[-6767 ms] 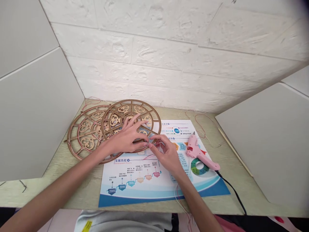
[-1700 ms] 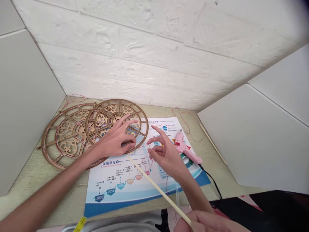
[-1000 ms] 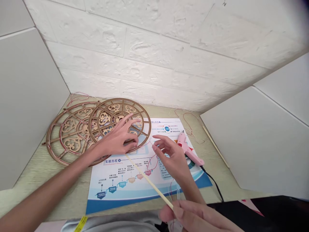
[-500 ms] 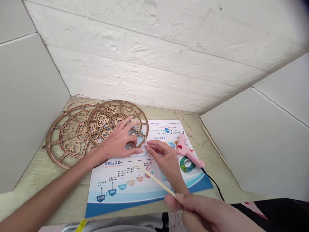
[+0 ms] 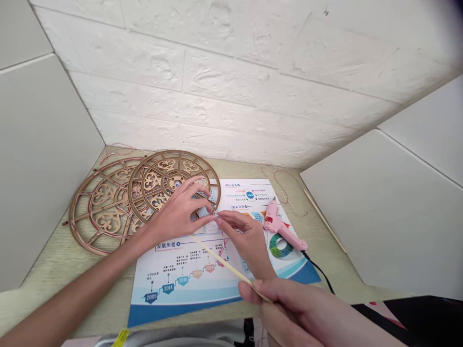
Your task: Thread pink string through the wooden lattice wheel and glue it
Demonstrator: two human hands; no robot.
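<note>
Tabletop [image 5: 54, 265]: right fingers [image 5: 232, 215] together on thread [image 5: 223, 242]

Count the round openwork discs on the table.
2. The lower disc lies at the left; the upper disc overlaps its right side and the printed sheet, partly covered by the left hand. Another hidden underneath can't be ruled out.

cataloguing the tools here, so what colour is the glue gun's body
The glue gun has a pink body, shown best in the head view.
</note>
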